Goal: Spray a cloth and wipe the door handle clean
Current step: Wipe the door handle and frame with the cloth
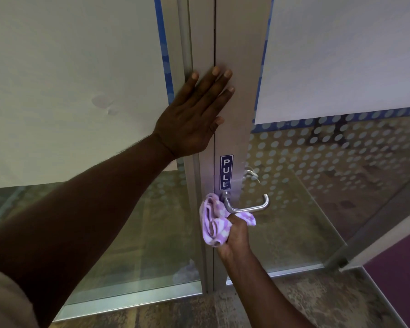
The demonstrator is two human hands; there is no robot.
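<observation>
Head view: one right hand [236, 235] grips one cloth [214, 221] under one handle [246, 205]; left hand [194, 114] fingers spread flat.

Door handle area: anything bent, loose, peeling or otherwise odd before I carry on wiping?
Nothing stands out. The door handle sits level and intact, the PULL sticker lies flat above it, and the right hand holds the cloth bunched against the handle's base. The left hand rests flat on the frame.

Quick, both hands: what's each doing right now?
Left hand: open, flat on the door frame.
Right hand: closed on the cloth, by the handle.
</observation>
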